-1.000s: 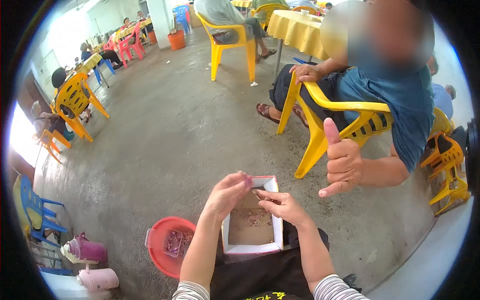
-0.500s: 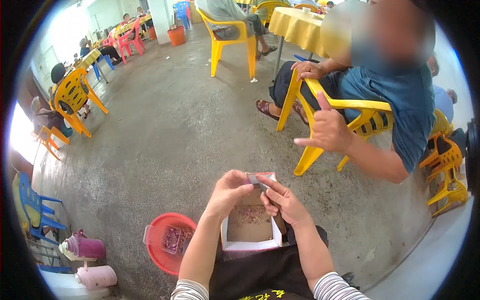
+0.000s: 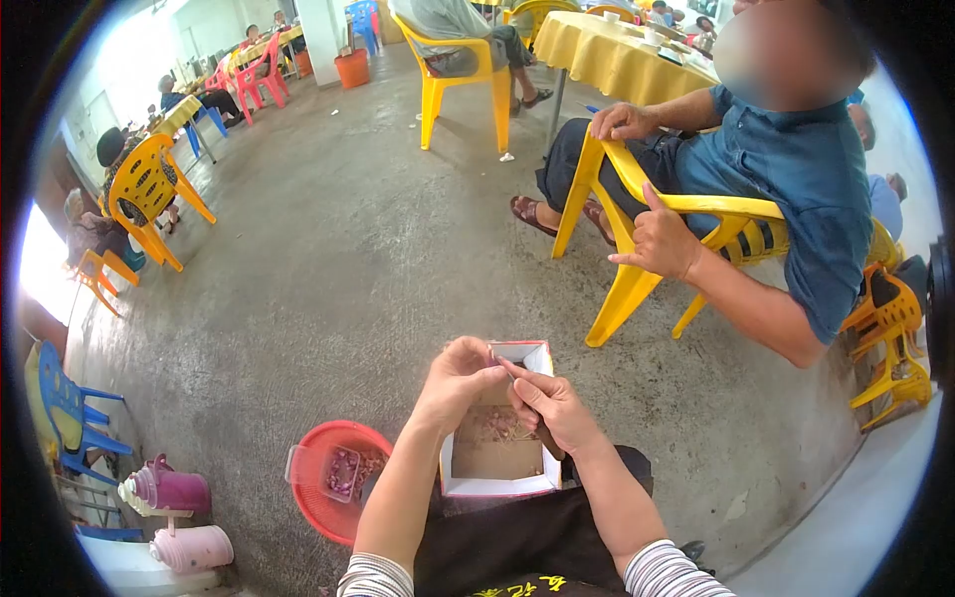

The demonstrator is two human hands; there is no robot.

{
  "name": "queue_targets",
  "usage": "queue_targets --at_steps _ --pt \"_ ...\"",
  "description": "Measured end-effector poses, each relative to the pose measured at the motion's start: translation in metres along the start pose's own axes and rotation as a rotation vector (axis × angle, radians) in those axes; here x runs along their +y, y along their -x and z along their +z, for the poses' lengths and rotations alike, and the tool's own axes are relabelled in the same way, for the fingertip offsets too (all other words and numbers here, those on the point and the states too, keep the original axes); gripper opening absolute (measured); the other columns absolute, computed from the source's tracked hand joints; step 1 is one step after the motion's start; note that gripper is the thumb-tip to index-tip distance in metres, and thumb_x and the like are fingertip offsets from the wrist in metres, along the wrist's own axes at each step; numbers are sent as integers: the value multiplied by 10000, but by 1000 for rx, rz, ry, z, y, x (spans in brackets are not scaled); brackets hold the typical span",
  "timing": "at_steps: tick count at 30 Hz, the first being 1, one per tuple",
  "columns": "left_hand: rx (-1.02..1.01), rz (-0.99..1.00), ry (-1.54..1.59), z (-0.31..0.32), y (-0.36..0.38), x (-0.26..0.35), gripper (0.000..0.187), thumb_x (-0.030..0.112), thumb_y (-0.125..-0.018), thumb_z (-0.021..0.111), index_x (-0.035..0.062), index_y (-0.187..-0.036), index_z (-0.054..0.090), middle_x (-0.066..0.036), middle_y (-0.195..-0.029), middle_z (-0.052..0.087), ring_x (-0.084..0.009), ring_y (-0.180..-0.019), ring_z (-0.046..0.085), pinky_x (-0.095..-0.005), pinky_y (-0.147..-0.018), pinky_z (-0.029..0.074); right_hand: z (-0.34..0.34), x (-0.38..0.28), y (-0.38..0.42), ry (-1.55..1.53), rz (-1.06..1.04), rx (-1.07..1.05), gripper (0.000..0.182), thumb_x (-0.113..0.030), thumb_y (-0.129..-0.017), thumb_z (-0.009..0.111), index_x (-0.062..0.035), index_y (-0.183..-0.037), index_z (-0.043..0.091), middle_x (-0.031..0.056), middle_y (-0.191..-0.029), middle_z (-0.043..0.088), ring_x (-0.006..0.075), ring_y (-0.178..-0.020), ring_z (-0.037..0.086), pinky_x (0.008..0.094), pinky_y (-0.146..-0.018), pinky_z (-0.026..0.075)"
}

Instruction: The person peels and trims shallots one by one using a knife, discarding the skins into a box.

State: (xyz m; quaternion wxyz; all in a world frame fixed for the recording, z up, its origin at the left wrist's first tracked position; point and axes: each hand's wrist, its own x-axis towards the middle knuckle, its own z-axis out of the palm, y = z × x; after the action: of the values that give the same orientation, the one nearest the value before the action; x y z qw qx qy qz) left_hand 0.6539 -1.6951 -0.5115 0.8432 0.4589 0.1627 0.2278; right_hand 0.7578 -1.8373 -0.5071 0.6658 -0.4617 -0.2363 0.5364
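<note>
Over an open cardboard box (image 3: 502, 488), my left hand (image 3: 460, 378) is closed, thumb and fingers pinching a small purplish piece that looks like a shallot (image 3: 492, 362), mostly hidden by the fingertips. My right hand (image 3: 557, 408) wraps round a small knife (image 3: 548, 438); its dark handle shows below the palm, and its blade end meets the piece at the left fingertips. Dry skins and purple scraps (image 3: 502, 423) lie in the box on my lap. To the left, a red plastic basket (image 3: 316, 497) holds a clear tub (image 3: 343, 474) with several purple pieces.
A person in a blue shirt (image 3: 766, 159) sits close ahead on the right in a yellow chair (image 3: 622, 298), one hand raised. Two pink and purple flasks (image 3: 179, 493) and a blue chair (image 3: 70, 403) stand at left. Tables with yellow cloths (image 3: 607, 50) are farther back.
My right hand has turned and closed nearer my left fingertips, bringing the knife against the piece. The seated person's raised hand has drawn back, and their head has moved back.
</note>
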Motion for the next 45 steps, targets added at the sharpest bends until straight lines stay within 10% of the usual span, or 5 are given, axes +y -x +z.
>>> queue_targets --at_steps 45 --pt "115 -131 105 -4 -4 -2 213 3 -877 605 11 -1089 627 -79 -997 650 -166 -939 638 -289 -848 543 -4 -2 -5 -45 -48 142 358 -112 -942 551 -78 -1298 544 -51 -713 476 33 -563 406 181 -499 352"
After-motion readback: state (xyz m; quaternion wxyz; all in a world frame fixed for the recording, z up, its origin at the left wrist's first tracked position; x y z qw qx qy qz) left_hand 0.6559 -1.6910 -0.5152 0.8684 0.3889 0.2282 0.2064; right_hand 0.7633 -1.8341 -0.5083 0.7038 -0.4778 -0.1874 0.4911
